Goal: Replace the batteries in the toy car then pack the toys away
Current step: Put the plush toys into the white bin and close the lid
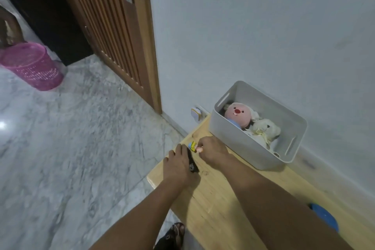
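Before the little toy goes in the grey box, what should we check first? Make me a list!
1. Left hand holds the dark toy car: ok.
2. Right hand pinches the small blue-and-yellow toy figure: ok.
3. Grey plastic box is open on the wooden bench: ok.
4. Room in the box beside the pink plush and white plush: cannot tell.
5. New batteries in the car: cannot tell.
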{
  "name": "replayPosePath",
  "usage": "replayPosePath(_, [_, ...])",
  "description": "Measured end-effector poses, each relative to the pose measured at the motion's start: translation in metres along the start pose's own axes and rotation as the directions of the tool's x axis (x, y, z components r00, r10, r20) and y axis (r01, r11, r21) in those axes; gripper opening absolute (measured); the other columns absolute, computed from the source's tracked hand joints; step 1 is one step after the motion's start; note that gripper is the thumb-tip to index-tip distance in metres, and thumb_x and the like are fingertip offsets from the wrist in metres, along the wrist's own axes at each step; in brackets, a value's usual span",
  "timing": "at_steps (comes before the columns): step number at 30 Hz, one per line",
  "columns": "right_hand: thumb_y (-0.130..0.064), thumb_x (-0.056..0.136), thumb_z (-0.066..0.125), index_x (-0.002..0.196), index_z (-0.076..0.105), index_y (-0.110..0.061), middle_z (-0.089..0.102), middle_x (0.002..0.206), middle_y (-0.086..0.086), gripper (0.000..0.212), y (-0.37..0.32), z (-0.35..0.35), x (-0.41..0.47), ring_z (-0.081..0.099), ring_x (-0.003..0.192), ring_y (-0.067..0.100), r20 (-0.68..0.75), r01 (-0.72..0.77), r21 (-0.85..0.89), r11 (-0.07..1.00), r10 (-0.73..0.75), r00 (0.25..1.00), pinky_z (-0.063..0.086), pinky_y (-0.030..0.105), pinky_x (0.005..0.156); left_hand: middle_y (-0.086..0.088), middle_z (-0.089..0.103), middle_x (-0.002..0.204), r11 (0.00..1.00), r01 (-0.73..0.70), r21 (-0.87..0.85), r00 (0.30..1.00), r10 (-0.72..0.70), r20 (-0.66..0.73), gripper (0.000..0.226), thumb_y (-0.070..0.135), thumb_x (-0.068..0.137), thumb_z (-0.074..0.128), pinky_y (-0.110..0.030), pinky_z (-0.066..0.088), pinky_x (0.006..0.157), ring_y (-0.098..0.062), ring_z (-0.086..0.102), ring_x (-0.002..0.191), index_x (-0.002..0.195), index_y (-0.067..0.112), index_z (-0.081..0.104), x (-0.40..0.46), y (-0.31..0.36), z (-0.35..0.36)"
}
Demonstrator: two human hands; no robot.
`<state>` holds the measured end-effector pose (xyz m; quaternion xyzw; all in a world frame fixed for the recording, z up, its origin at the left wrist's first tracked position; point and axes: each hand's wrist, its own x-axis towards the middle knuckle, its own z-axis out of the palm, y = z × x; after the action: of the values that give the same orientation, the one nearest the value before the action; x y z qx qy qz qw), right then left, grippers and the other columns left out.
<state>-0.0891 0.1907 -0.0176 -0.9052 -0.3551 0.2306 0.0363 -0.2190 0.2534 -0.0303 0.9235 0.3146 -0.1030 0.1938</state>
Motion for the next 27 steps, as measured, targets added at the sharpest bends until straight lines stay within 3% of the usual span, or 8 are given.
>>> replayPosePath(5, [-0.023,0.080,0.066,0.106,0.069,-0.019,0.067,0.105,0.008,0.026,-0.003,-0.003,0.000,0.062,0.094,0.029,-0.021,-0.022,0.055,0.998,0.023,1.000,0.054,0.036,0.080,-0.002,0.042,0.131,0.999,-0.022,0.027,1.000,0.022,-0.002,0.084,0.061,0.067,0.069,-0.038,0.041,0.095,-0.024,0.044,0.117,0.131,0.017,0.035,0.005,-0.005,-0.001])
replayPosePath(9, [-0.027,0.078,0.067,0.102,0.071,-0.024,0.069,0.102,0.002,0.025,-0.006,-0.013,-0.002,0.063,0.091,0.024,-0.070,-0.048,0.195,0.980,0.063,0.996,0.055,0.035,0.079,-0.001,0.041,0.131,0.998,-0.057,0.010,0.998,0.057,-0.012,0.086,0.059,0.066,0.071,-0.035,0.042,0.093,-0.023,0.042,0.115,0.132,0.017,0.035,0.007,-0.009,-0.005])
replayPosePath(15, [-0.021,0.078,0.067,0.097,0.073,-0.019,0.072,0.097,0.005,0.020,-0.024,-0.059,-0.012,0.064,0.094,0.027,-0.234,0.022,0.329,0.944,0.059,0.970,0.053,0.035,0.079,-0.001,0.041,0.132,0.989,-0.146,-0.006,0.972,0.142,-0.186,0.090,0.059,0.061,0.071,-0.035,0.046,0.087,-0.023,0.040,0.113,0.133,0.017,0.038,0.024,-0.015,-0.046])
replayPosePath(21, [-0.025,0.078,0.073,0.101,0.073,-0.019,0.071,0.094,-0.005,0.025,-0.015,-0.118,-0.034,0.061,0.086,0.012,-0.392,0.059,0.510,0.858,0.171,0.904,0.042,0.020,0.074,-0.004,0.042,0.136,0.944,-0.325,-0.063,0.892,0.284,-0.351,0.099,0.049,0.060,0.077,-0.036,0.043,0.094,-0.028,0.041,0.116,0.141,0.008,0.038,0.043,0.007,-0.106])
replayPosePath(27, [-0.024,0.072,0.074,0.090,0.075,-0.021,0.073,0.089,0.001,0.019,0.041,-0.143,-0.059,0.066,0.088,0.021,-0.444,-0.044,0.609,0.792,0.386,0.809,0.053,0.032,0.080,-0.002,0.043,0.133,0.847,-0.531,-0.025,0.781,0.478,-0.401,0.093,0.044,0.059,0.078,-0.034,0.046,0.088,-0.024,0.040,0.110,0.136,0.011,0.040,0.053,0.067,-0.144])
